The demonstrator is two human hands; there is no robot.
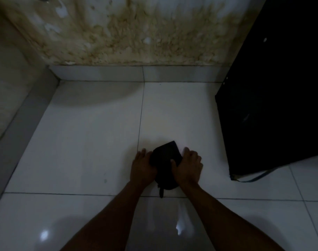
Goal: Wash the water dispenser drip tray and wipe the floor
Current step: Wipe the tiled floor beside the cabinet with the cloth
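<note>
Rightward, black cabinet [272, 105]; dark cloth [165, 154] under flat left hand [142, 165], in curled right hand [189, 165].

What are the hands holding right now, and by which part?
A dark cloth on the floor tiles. The left hand presses its left edge with straight fingers; the right hand grips its right edge, thumb on top.

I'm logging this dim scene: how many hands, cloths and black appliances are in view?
Hands: 2 (left hand, right hand)
Dark cloth: 1
Black appliance: 1
Total: 4
</note>
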